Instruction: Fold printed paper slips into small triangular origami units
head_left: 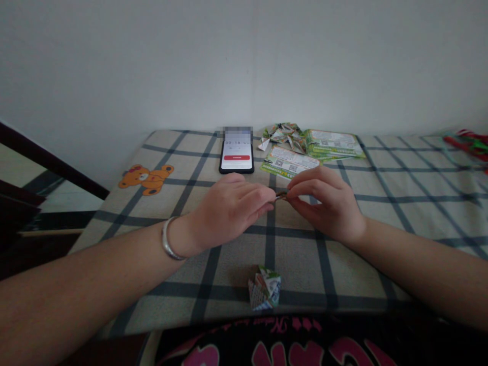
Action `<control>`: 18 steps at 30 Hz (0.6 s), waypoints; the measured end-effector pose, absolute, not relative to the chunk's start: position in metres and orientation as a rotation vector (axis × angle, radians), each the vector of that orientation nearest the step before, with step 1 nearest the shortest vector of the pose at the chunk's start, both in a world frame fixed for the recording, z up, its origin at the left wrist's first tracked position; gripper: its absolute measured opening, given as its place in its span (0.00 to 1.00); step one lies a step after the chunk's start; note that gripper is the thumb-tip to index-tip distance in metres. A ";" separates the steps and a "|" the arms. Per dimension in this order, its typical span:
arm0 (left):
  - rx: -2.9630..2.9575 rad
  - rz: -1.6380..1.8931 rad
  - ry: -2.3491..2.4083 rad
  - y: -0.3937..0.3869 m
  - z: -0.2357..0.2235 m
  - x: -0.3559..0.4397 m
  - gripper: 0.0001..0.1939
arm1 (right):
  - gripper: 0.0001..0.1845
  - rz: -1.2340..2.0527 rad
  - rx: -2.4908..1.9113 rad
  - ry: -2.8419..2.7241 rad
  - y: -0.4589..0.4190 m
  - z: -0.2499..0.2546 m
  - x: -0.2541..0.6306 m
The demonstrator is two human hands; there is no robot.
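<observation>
My left hand (229, 208) and my right hand (324, 203) meet over the middle of the checked cloth (400, 203). Both pinch a small folded piece of paper (281, 194) between their fingertips; only a sliver of it shows. A silver bangle (170, 239) sits on my left wrist. A finished folded paper shape (265, 288), green and white, stands on the cloth near the front edge, below my hands and apart from them.
A phone (237, 152) with a lit screen lies at the back. Right of it are green printed leaflets (293, 162), a stack of them (331, 143), and several folded paper pieces (282, 133). Red and green items (468, 142) lie far right. A bear print (147, 179) marks the cloth's left.
</observation>
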State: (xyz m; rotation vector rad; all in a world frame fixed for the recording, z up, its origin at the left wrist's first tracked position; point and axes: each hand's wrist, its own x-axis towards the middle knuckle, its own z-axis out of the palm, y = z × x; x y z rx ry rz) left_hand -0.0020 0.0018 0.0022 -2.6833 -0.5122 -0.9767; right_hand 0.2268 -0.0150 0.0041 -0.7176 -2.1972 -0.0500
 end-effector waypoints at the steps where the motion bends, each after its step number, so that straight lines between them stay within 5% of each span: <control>1: -2.693 -0.975 -0.517 0.001 0.002 -0.002 0.03 | 0.07 -0.058 -0.714 -2.195 -0.015 0.004 0.227; 13: -2.808 -0.995 -0.637 -0.001 0.003 -0.002 0.04 | 0.06 -0.151 -0.702 -2.180 -0.015 0.005 0.229; 18: -2.831 -1.007 -0.696 -0.001 0.002 -0.004 0.15 | 0.06 -0.115 -0.725 -2.163 -0.015 0.005 0.228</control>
